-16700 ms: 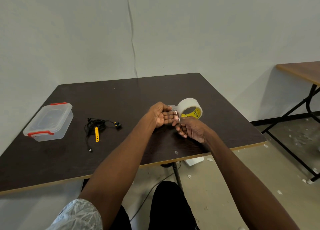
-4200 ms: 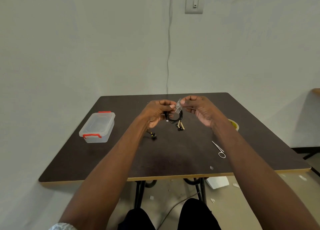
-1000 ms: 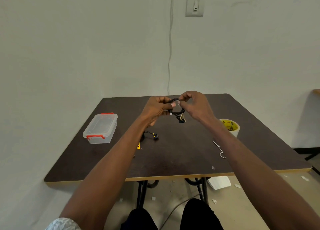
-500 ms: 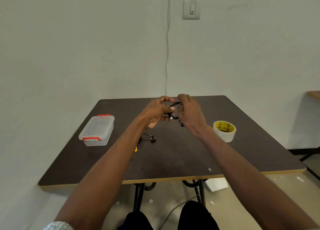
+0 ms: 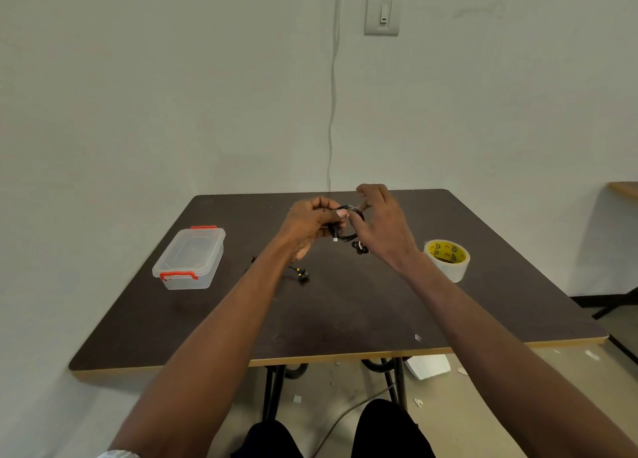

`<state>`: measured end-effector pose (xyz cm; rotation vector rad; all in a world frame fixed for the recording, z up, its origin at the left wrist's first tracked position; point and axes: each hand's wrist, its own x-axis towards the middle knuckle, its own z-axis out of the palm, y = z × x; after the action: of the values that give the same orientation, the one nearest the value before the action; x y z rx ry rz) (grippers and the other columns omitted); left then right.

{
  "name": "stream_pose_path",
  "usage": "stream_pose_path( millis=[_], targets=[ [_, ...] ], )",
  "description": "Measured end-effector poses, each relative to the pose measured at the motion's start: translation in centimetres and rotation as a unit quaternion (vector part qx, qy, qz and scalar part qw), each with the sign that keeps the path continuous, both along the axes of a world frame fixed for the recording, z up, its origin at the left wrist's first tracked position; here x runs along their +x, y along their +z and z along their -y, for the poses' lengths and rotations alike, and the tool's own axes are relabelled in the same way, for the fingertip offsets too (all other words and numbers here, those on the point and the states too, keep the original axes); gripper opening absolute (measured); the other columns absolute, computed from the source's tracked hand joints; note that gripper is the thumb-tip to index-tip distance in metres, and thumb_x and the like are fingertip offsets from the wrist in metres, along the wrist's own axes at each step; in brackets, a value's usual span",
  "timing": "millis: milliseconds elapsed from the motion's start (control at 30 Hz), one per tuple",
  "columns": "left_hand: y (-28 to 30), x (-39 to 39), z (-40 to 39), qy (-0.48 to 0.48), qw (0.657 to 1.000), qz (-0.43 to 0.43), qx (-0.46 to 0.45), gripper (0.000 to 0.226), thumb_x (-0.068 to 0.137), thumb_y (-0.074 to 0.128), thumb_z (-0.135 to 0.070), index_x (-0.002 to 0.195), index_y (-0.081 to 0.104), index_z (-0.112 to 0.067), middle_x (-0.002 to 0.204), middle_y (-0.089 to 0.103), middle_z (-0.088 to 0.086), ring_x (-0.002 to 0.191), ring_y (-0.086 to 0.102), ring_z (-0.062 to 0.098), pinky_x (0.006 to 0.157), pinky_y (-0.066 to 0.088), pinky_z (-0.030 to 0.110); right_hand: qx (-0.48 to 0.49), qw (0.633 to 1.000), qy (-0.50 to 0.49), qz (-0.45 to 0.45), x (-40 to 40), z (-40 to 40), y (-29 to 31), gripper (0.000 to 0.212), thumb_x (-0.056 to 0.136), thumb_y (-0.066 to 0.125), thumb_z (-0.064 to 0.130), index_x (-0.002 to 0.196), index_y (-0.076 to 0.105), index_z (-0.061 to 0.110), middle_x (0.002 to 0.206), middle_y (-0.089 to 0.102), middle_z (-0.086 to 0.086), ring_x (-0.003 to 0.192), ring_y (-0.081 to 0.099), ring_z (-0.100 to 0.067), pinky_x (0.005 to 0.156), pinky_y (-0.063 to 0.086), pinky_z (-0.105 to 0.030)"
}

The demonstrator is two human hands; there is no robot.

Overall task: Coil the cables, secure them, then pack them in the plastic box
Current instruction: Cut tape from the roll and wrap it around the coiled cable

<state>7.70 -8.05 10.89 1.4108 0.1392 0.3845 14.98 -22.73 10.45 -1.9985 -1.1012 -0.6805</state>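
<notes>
Near the front edge of the dark table (image 5: pixel 214 326), toward its right corner, lies a small pale scrap (image 5: pixel 418 337). Further in, left of centre, a second black cable (image 5: pixel 301 274) with earbuds lies loose on the surface, partly hidden behind the left forearm. A clear plastic box (image 5: pixel 192 257) with red latches sits closed near the left edge. A roll of tape (image 5: pixel 447 259) with a yellow core stands near the right edge, just behind the right wrist.

Both arms reach forward and meet above the middle of the table. The left hand (image 5: pixel 310 228) has its fingers curled around the coiled black cable (image 5: pixel 345 235), thumb on top. The right hand (image 5: pixel 383 224) pinches the coil's upper part with thumb and forefinger, its other fingers spread and raised. The coil is a small loop held clear of the surface, plug ends dangling below it.
</notes>
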Motion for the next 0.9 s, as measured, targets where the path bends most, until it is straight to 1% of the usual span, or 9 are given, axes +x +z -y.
stream_pose_path(
  millis=[100,167,233,300,367,433,633,800,900],
  targets=[
    [-0.2,-0.1,-0.5,-0.011,0.999,0.022,-0.041,0.012,0.084,0.067,0.003,0.09,0.06,-0.004,0.078,0.071,0.011,0.072,0.069,0.022,0.077,0.057,0.037,0.078,0.986,0.031,-0.145,-0.2,0.6,0.2,0.04,0.084,0.072,0.03,0.118,0.06,0.013,0.109,0.062,0.0,0.09,0.059,-0.01,0.088,0.048,-0.026],
    [-0.3,-0.1,-0.9,-0.024,0.996,0.036,-0.078,0.012,0.084,0.064,0.006,0.089,0.059,-0.005,0.08,0.07,0.011,0.074,0.07,0.024,0.077,0.058,0.036,0.161,0.923,0.076,-0.34,0.3,0.8,0.4,0.025,0.086,0.067,0.039,0.098,0.068,0.018,0.096,0.07,-0.002,0.091,0.065,-0.017,0.091,0.049,-0.035],
    [-0.5,-0.1,-1.0,-0.035,0.994,0.045,-0.09,0.013,0.085,0.062,0.008,0.089,0.059,-0.004,0.081,0.069,0.012,0.076,0.07,0.025,0.077,0.058,0.036,0.163,0.838,0.136,-0.504,1.0,1.3,0.4,0.03,0.086,0.063,0.044,0.09,0.072,0.016,0.089,0.073,-0.005,0.087,0.065,-0.02,0.088,0.042,-0.04],
    [-0.6,-0.1,-0.9,-0.047,0.994,0.045,-0.084,0.013,0.086,0.061,0.008,0.09,0.059,-0.004,0.084,0.069,0.013,0.078,0.07,0.025,0.077,0.058,0.037,0.127,0.787,0.189,-0.573,1.4,1.7,0.2,0.044,0.086,0.062,0.05,0.097,0.072,0.009,0.094,0.071,-0.008,0.086,0.063,-0.021,0.083,0.039,-0.038],
    [-0.7,-0.1,-0.8,-0.053,0.995,0.042,-0.071,0.013,0.086,0.061,0.008,0.091,0.059,-0.004,0.088,0.069,0.015,0.083,0.068,0.027,0.086,0.055,0.045,0.113,0.766,0.219,-0.593,1.4,1.8,0.2,0.041,0.088,0.062,0.046,0.099,0.07,0.007,0.096,0.07,-0.01,0.084,0.063,-0.02,0.079,0.044,-0.034],
    [-0.7,0.0,-0.9,-0.045,0.996,0.039,-0.059,0.014,0.085,0.062,0.008,0.09,0.061,-0.005,0.089,0.069,0.014,0.085,0.066,0.027,0.092,0.05,0.047,0.123,0.755,0.236,-0.6,1.1,1.5,0.5,0.026,0.09,0.065,0.033,0.097,0.071,0.009,0.094,0.071,-0.01,0.082,0.066,-0.019,0.074,0.05,-0.03],
    [-0.2,-0.3,-0.8,-0.047,0.997,0.024,-0.048,0.017,0.085,0.061,0.009,0.093,0.061,-0.006,0.082,0.071,0.008,0.074,0.068,0.019,0.074,0.056,0.032,0.174,0.742,0.211,-0.612,0.8,0.4,0.6,0.017,0.084,0.072,0.019,0.094,0.073,0.005,0.091,0.075,-0.011,0.081,0.07,-0.02,0.067,0.053,-0.027],
    [-0.2,-0.4,-0.9,-0.047,0.998,-0.002,-0.029,0.007,0.086,0.066,-0.004,0.093,0.064,-0.006,0.079,0.066,0.008,0.071,0.062,0.02,0.074,0.053,0.034,0.173,0.723,0.199,-0.639,0.5,0.2,0.5,0.027,0.083,0.073,0.02,0.101,0.071,0.0,0.086,0.074,-0.009,0.075,0.069,-0.019,0.065,0.051,-0.027],
    [-0.6,-0.2,-1.0,-0.031,0.999,-0.015,-0.015,0.006,0.085,0.069,-0.008,0.088,0.065,-0.005,0.078,0.064,0.01,0.069,0.061,0.02,0.071,0.055,0.034,0.174,0.697,0.197,-0.667,0.6,0.2,0.5,0.018,0.087,0.069,0.018,0.095,0.07,0.003,0.077,0.073,-0.005,0.069,0.067,-0.016,0.063,0.05,-0.026]
  ],
)
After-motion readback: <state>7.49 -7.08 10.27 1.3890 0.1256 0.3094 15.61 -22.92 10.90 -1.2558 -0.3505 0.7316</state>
